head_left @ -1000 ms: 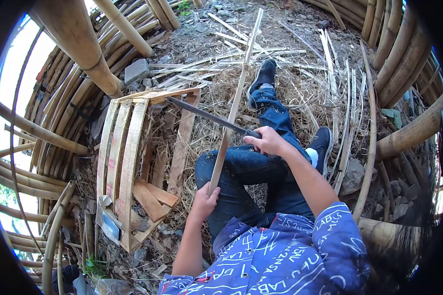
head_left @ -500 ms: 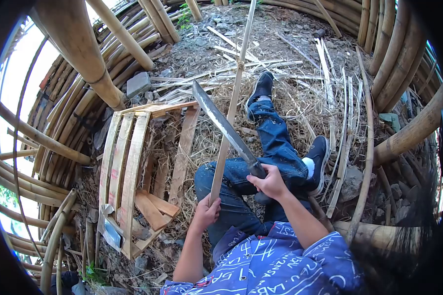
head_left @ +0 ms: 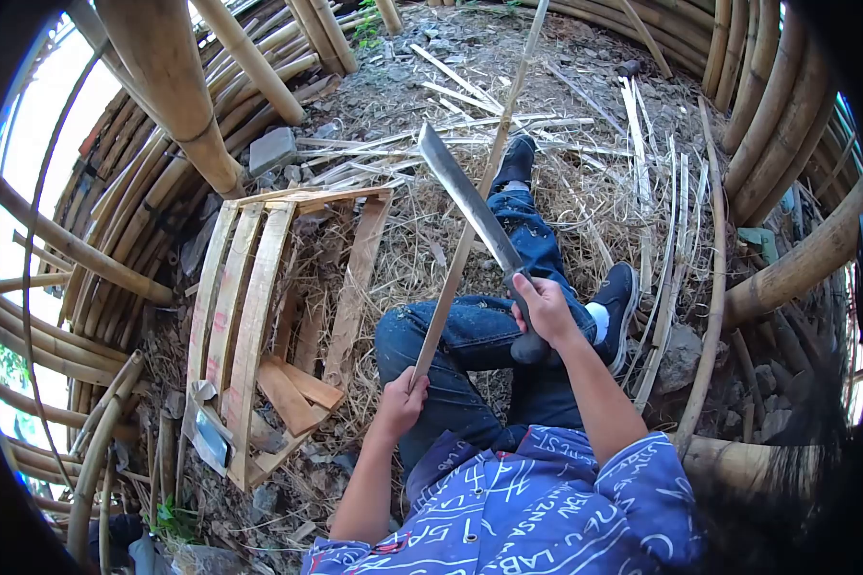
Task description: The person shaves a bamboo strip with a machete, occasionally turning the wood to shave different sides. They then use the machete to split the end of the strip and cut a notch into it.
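My left hand (head_left: 402, 401) is closed around the lower end of a long bamboo strip (head_left: 461, 251), which slants up and away past my legs to the top of the view. In my right hand (head_left: 545, 310) is the dark handle of a machete (head_left: 472, 204). Its long steel blade points up and to the left and crosses over the strip in this view. Both hands are above my bent legs, in jeans (head_left: 455, 331) dusted with pale shavings.
A wooden slat crate (head_left: 255, 316) with loose wood pieces (head_left: 300, 391) lies to my left. Split bamboo strips (head_left: 642, 182) and dry shavings cover the ground ahead. Thick bamboo poles (head_left: 177, 86) rise on both sides, and a grey block (head_left: 273, 149) rests behind the crate.
The machete has moved right and slightly upward with my right hand. The bamboo strip has tilted farther right at its far end, while my left hand keeps its grip.
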`<move>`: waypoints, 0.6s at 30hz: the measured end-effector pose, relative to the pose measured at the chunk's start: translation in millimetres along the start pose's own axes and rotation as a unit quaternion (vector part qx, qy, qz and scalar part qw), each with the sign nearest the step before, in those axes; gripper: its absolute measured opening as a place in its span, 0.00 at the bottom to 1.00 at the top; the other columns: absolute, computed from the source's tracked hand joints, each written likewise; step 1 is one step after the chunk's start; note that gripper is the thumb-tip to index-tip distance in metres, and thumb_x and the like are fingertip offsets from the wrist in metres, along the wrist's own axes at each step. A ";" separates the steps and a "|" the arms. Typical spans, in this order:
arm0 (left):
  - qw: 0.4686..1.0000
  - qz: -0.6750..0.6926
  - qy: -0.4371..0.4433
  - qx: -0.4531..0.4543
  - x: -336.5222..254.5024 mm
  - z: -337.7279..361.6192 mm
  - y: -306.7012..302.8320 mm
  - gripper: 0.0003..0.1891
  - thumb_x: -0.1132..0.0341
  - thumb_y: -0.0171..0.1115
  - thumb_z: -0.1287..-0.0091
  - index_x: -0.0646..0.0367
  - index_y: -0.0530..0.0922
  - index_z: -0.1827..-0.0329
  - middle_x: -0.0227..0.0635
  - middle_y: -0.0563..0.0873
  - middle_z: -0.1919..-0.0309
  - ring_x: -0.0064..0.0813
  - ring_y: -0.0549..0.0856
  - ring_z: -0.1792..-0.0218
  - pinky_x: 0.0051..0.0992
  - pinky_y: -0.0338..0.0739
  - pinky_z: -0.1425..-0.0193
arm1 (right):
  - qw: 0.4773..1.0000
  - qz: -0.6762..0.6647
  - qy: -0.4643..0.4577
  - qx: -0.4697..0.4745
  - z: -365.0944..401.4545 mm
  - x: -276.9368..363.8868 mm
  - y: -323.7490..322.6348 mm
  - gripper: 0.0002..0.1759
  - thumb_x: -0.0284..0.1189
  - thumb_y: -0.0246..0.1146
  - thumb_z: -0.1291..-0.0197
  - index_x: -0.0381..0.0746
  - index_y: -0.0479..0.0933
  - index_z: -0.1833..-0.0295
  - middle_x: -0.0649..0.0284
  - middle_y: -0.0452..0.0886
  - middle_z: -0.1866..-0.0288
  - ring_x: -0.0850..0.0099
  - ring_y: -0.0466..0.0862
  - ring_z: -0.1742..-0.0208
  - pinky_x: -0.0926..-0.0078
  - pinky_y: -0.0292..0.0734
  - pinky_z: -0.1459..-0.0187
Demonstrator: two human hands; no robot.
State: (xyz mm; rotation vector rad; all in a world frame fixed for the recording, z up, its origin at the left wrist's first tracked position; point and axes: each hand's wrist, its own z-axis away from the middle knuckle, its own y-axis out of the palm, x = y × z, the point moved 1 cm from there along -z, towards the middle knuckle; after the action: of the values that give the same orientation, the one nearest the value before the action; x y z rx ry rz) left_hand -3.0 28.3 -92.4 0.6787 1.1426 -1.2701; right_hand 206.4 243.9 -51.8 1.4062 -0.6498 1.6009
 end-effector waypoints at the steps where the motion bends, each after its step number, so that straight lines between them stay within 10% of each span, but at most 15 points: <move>1: 0.999 -0.025 0.022 -0.005 -0.4 -0.3 0.8 0.08 0.64 0.55 0.24 0.57 0.74 0.62 0.22 0.74 0.79 0.12 0.71 0.80 0.18 0.66 0.77 | 1.000 0.006 0.003 0.002 0.8 1.4 0.4 0.25 0.47 0.59 0.28 0.36 0.75 0.68 0.67 0.76 0.81 0.80 0.74 0.84 0.81 0.68 0.82; 12: 0.991 -0.123 0.055 -0.021 -12.5 1.1 -2.9 0.09 0.67 0.56 0.26 0.64 0.72 0.61 0.53 0.79 0.77 0.58 0.80 0.73 0.42 0.72 0.70 | 0.998 0.002 0.066 0.001 10.1 -1.4 -3.4 0.26 0.49 0.55 0.26 0.34 0.74 0.63 0.64 0.75 0.80 0.78 0.73 0.85 0.80 0.68 0.81; 18: 0.987 -0.138 0.080 -0.026 -20.8 2.4 -4.5 0.09 0.66 0.57 0.26 0.63 0.72 0.61 0.57 0.79 0.76 0.64 0.79 0.68 0.45 0.72 0.69 | 0.993 0.023 0.111 0.019 19.6 3.6 -8.2 0.28 0.51 0.54 0.27 0.34 0.74 0.63 0.64 0.75 0.81 0.77 0.73 0.86 0.80 0.68 0.82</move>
State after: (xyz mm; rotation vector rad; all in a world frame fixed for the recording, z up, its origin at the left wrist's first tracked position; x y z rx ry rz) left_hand -4.8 33.0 -71.5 0.6051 1.4351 -1.4312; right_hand 223.4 232.4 -45.3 1.2260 -0.5248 1.7830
